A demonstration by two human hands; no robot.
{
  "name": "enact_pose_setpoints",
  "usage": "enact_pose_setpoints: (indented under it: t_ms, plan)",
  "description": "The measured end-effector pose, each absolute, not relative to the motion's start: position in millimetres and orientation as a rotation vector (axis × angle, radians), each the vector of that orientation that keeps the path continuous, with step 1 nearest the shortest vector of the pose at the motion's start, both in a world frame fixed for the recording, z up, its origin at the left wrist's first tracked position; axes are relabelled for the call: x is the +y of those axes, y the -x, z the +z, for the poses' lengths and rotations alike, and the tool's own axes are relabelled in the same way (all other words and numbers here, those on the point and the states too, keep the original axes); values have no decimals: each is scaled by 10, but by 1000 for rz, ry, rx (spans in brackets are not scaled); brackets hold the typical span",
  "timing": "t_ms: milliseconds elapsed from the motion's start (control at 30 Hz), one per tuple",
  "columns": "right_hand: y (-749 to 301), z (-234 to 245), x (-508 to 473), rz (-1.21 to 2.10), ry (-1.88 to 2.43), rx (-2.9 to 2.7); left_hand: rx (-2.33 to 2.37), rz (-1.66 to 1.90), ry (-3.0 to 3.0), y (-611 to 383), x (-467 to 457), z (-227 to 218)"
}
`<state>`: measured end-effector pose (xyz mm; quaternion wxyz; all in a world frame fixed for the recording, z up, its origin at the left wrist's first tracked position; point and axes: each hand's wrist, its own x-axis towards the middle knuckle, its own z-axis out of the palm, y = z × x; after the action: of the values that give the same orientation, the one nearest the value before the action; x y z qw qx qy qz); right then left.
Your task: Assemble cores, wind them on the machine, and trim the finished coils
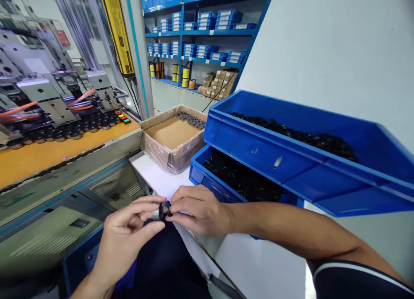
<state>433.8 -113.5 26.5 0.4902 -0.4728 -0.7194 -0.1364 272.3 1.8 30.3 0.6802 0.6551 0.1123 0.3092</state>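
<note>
Over the front edge of the white table, my two hands meet at a small part. My left hand (124, 234) has its thumb and fingers closed around a short silver cylinder (155, 215) with a black end. From the right, the fingertips of my right hand (202, 208) pinch a small black plastic piece (167, 208) against that end. The two pieces touch; whether they are joined, I cannot tell. Fingers hide part of both.
A blue crate (274, 150) of black parts rests across a lower blue crate (207, 184), right. Behind stands a plastic-wrapped carton (171, 154) with rows of round parts. Left, a machine bench (80, 150) holds dark round parts. A blue shelf rack (203, 33) stands behind.
</note>
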Motion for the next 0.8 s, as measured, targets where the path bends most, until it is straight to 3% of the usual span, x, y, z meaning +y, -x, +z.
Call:
enact_pose_setpoints:
  t_ms: [800]
  plan:
    - [-4357, 400, -1236, -528, 1184, -1837, 223, 695, -1467, -2747, -77, 340]
